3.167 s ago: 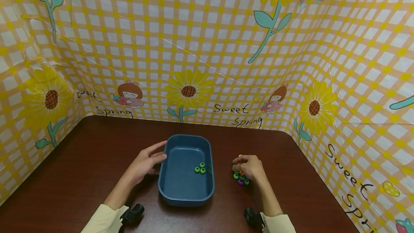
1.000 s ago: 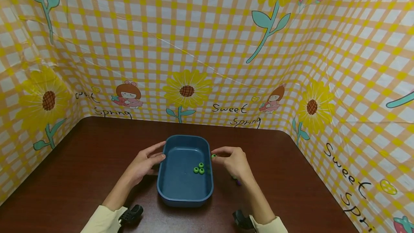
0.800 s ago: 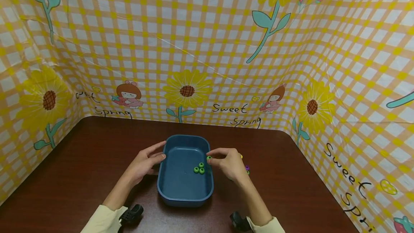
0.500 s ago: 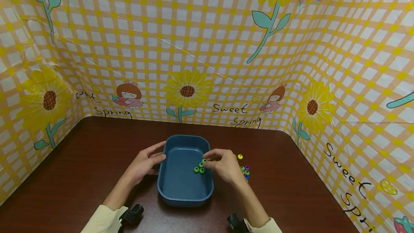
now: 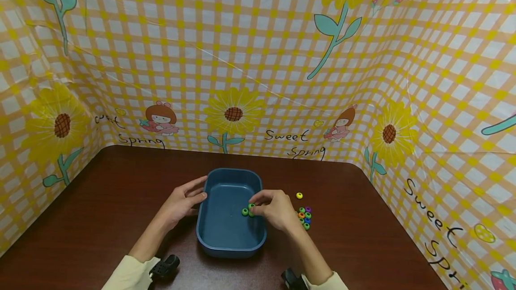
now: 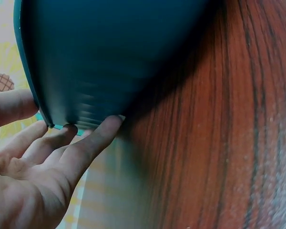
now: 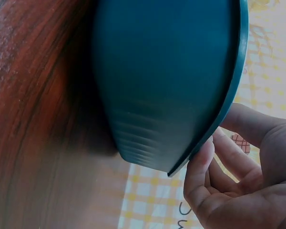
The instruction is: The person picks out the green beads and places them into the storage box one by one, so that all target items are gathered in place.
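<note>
A blue rectangular box (image 5: 230,236) stands on the dark wooden table. My left hand (image 5: 181,202) rests against its left side, thumb tip at the rim; in the left wrist view the outstretched fingers (image 6: 93,143) touch the outer wall. Reaching over the right rim, my right hand (image 5: 276,209) pinches a green bead (image 5: 252,206) between thumb and fingertips, low inside the box. Another green bead (image 5: 244,212) lies on the box floor to the left of those fingertips; more green shows partly hidden under them. In the right wrist view, the box's outer wall (image 7: 162,81) hides the fingertips.
To the right of the box lies a cluster of several beads, among them an orange bead (image 5: 301,215), a purple bead (image 5: 308,209) and a blue bead (image 5: 307,220). A yellow bead (image 5: 299,195) sits apart behind them. Checked cloth (image 5: 258,57) encloses the table's back and sides.
My right hand has gone from the bead cluster to the box, carrying a green bead over the right rim and lowering it toward the other green beads. The left hand keeps its place.
</note>
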`<state>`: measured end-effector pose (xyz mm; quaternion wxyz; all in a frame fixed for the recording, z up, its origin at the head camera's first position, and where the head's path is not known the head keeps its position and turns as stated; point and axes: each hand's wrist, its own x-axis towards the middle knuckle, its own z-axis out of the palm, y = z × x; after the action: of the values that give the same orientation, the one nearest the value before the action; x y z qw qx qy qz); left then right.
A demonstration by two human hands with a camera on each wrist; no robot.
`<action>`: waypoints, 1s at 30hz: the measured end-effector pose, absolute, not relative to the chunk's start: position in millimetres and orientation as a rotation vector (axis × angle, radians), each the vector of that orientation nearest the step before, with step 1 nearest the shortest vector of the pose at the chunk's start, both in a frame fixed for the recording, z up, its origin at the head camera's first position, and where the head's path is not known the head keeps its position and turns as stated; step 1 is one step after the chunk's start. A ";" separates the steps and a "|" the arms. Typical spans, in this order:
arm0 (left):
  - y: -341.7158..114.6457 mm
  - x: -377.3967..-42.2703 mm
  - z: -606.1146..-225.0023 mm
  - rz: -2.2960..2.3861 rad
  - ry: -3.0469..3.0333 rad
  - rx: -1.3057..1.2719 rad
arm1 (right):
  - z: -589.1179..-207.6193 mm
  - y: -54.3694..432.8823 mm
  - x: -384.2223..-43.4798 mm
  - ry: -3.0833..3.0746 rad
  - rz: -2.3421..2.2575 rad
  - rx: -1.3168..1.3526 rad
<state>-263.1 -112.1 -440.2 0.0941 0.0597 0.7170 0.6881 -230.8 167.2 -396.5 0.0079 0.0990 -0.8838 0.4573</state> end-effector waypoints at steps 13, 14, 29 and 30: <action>-110.9 -263.6 -439.7 2.027 2.168 0.185 | -400.4 165.1 -231.0 -2.775 1.379 0.341; -111.1 -263.5 -439.7 2.033 2.160 0.186 | -400.8 165.1 -231.2 -2.778 1.370 0.344; -111.3 -262.2 -439.3 2.055 2.120 0.197 | -403.0 165.9 -232.6 -2.818 1.323 0.362; -110.9 -262.1 -439.2 2.056 2.118 0.198 | -403.2 165.9 -232.5 -2.819 1.316 0.367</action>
<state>-262.1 -110.9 -439.2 0.0912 0.0665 0.7129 0.6921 -232.5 165.9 -403.2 0.0042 0.1172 -0.8998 0.4202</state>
